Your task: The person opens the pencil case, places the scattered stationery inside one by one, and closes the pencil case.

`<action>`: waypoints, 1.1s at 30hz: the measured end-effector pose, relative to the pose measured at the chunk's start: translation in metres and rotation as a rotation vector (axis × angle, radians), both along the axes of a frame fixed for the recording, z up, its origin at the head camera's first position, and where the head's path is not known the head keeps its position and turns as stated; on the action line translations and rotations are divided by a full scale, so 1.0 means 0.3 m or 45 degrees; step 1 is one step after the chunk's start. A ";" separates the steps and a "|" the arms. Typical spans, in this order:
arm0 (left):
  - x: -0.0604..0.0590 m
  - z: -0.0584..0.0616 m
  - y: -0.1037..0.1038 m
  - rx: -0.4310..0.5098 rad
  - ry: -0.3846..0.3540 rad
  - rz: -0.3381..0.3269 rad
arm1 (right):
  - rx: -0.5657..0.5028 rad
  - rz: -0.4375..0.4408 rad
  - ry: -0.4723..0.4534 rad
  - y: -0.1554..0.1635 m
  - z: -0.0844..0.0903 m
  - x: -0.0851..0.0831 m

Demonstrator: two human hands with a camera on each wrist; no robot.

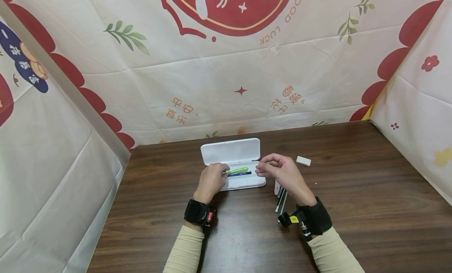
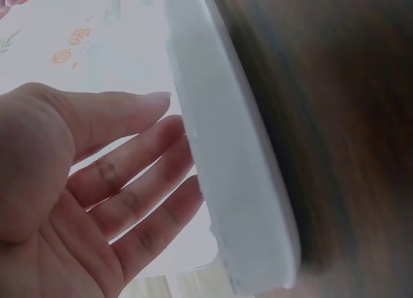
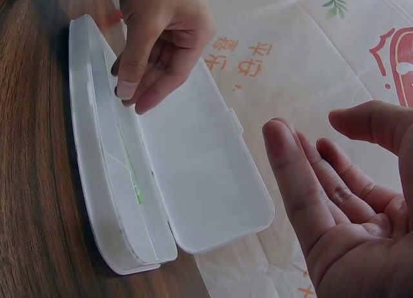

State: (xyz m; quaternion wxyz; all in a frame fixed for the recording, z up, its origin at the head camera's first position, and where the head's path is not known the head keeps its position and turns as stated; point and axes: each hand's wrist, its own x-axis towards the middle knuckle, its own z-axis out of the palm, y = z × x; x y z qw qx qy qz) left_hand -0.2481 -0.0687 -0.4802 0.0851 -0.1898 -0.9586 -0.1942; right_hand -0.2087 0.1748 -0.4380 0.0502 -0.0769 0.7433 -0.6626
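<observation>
An open white pencil case (image 1: 247, 182) lies on the brown table, its lid (image 1: 230, 151) tipped back. Inside lie a green pen (image 1: 237, 170) and a dark blue pen (image 1: 241, 173). My left hand (image 1: 223, 173) rests at the case's left end with fingers nearly straight, touching its rim; the right wrist view shows these fingers (image 3: 132, 85) on the case (image 3: 187, 175). My right hand (image 1: 262, 169) hovers at the case's right end, fingers relaxed, palm empty (image 3: 310, 127). The left wrist view shows my left hand (image 2: 155, 133) beside the case's edge (image 2: 239, 182).
Several pens (image 1: 281, 198) lie on the table (image 1: 353, 194) under my right wrist. A white eraser (image 1: 303, 161) sits to the right of the case. Printed cloth walls (image 1: 226, 77) close in the back and both sides.
</observation>
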 end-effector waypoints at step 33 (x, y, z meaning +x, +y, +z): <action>0.009 0.024 0.008 0.052 -0.033 -0.023 | 0.090 -0.060 0.003 0.036 0.008 -0.005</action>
